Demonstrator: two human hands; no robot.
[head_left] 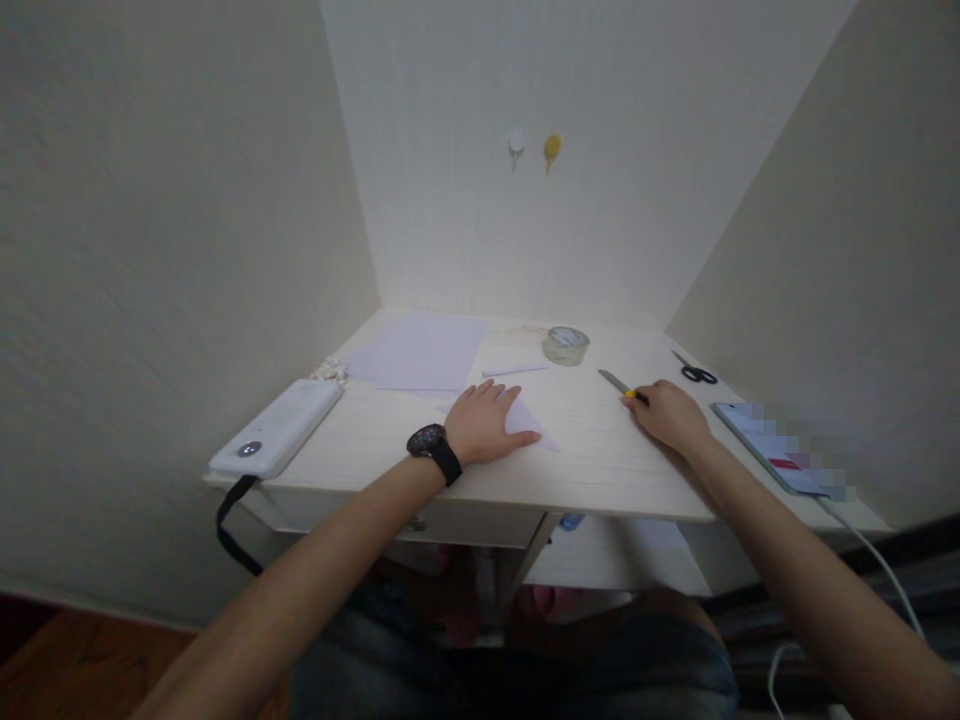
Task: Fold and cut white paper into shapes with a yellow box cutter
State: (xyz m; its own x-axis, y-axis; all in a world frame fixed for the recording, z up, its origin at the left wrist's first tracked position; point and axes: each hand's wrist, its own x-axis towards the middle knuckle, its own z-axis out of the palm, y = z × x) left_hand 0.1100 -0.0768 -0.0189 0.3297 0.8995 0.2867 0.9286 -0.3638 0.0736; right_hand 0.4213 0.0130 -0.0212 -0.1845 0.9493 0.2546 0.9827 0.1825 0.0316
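My left hand (486, 425) lies with fingers spread on a small piece of white paper (531, 418), covering much of it. A pointed corner of that paper sticks out to the right of my thumb. In my right hand (670, 415) is a utility knife (616, 382) with a yellow and black handle; its blade is out and points to the far left, low over the desk. Between the paper and the back wall lies a thin rolled paper tube (514, 370). Larger white sheets (420, 350) lie at the back left.
A roll of clear tape (566, 345) sits toward the back of the desk (585, 470). Black-handled scissors (697, 374) and a phone (772, 450) with a cable are at the right. A white device (277, 430) with a black strap stands at the left edge. Walls enclose three sides.
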